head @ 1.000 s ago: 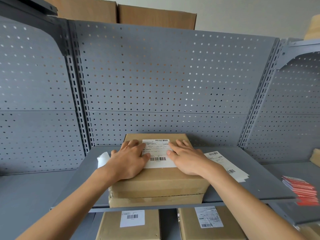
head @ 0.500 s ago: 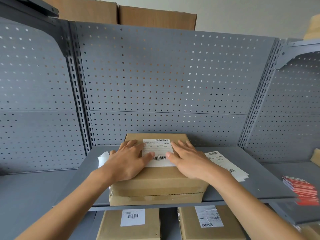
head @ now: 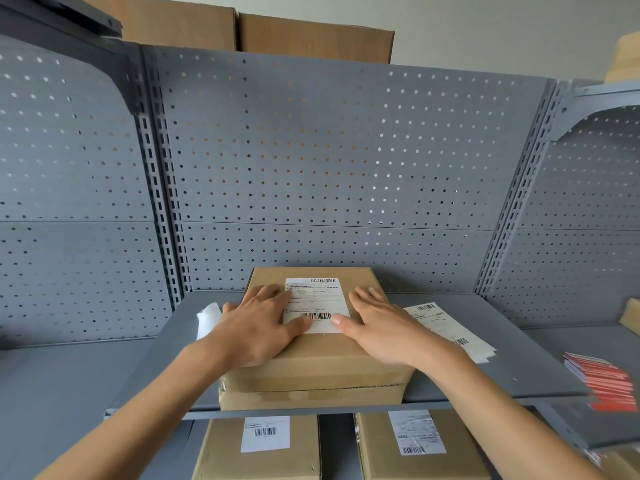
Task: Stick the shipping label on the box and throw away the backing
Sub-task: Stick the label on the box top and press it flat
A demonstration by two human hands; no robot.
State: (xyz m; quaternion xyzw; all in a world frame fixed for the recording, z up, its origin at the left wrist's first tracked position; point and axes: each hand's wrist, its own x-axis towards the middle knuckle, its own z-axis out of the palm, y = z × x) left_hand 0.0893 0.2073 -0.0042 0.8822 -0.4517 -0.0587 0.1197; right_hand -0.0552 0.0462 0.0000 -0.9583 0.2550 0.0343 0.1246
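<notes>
A brown cardboard box (head: pixel 311 372) rests on the grey shelf (head: pixel 519 368) in front of me. A white shipping label (head: pixel 317 301) with barcodes lies flat on the box's top. My left hand (head: pixel 258 323) presses flat on the box, its fingers over the label's left edge. My right hand (head: pixel 381 325) lies flat on the right side, its thumb on the label's lower right corner. Both hands are spread and hold nothing. A white piece of paper (head: pixel 207 318), perhaps the backing, lies on the shelf left of the box, partly hidden by my left wrist.
More labels (head: pixel 446 329) lie on the shelf right of the box. A stack of red cards (head: pixel 602 382) sits at the right edge. Two labelled boxes (head: pixel 263 448) (head: pixel 419 448) stand on the shelf below. A perforated grey panel (head: pixel 329 161) closes the back.
Both hands slid apart over the label: the left a little left, the right further right, uncovering more of the label. The box stayed put.
</notes>
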